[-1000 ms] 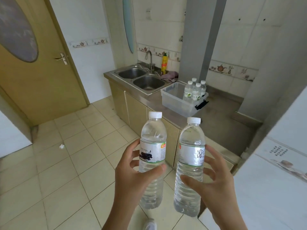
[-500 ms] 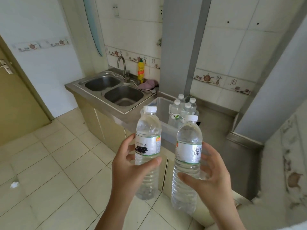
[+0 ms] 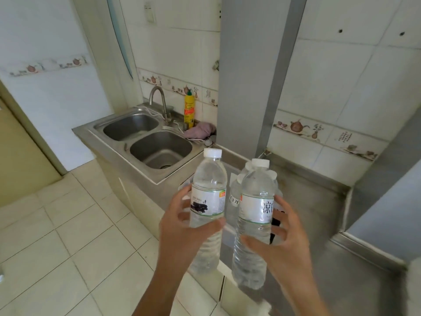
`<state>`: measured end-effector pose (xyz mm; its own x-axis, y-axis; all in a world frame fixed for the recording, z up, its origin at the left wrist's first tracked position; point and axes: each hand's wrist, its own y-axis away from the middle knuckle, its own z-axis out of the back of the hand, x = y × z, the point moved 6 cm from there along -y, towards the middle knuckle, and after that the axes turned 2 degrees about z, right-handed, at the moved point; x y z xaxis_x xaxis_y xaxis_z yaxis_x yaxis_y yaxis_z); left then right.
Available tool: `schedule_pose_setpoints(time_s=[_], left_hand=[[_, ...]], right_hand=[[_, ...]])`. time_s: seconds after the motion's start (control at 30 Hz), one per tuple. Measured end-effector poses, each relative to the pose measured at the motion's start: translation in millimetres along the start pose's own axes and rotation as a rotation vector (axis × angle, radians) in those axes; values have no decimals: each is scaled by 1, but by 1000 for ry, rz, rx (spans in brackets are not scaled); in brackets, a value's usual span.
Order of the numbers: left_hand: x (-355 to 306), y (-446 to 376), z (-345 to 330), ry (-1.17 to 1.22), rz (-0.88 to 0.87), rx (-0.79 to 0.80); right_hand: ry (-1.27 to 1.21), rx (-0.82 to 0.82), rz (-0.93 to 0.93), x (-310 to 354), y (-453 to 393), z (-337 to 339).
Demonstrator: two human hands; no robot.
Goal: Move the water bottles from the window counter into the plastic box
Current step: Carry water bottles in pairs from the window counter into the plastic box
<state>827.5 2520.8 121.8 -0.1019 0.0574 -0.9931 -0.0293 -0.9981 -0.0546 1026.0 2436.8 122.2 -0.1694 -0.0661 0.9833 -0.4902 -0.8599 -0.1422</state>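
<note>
Left hand (image 3: 182,229): thumb and fingers wrapped around the label band of the left water bottle (image 3: 208,201), upright, white cap on. Right hand (image 3: 284,242): fingers curled behind, thumb across the front of the right water bottle (image 3: 254,224), upright, capped. The two bottles stand just beside each other, apart. Behind them, at 12 o'clock, the plastic box (image 3: 227,233) on the steel counter (image 3: 319,213) is mostly hidden; boxed bottles (image 3: 234,197) show between the held pair. Double sink (image 3: 145,140) at 10 o'clock; yellow bottle (image 3: 189,109) behind it.
</note>
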Motion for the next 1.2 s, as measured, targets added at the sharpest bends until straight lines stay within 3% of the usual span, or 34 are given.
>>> schedule_pose_setpoints(time_s=[0.27, 0.53, 0.67, 0.8, 0.97, 1.1, 1.2], left_hand=[[-6, -75, -35, -100, -105, 33], [13, -172, -54, -43, -85, 187], [37, -216, -74, -50, -77, 355], [70, -250, -94, 6, -3, 393], [100, -278, -97, -15, 87, 485], [110, -293, -85, -44, 115, 490], [112, -305, -78, -3, 149, 447]], right_hand=[[21, 19, 7, -4, -75, -18], [28, -115, 8, 1, -147, -36], [166, 0, 6, -20, -191, -97], [250, -2, -8, -41, -224, -132], [696, 149, -187, -71, -244, -134], [1153, 442, -387, -102, -247, -144], [1261, 566, -504, -126, -247, -163]])
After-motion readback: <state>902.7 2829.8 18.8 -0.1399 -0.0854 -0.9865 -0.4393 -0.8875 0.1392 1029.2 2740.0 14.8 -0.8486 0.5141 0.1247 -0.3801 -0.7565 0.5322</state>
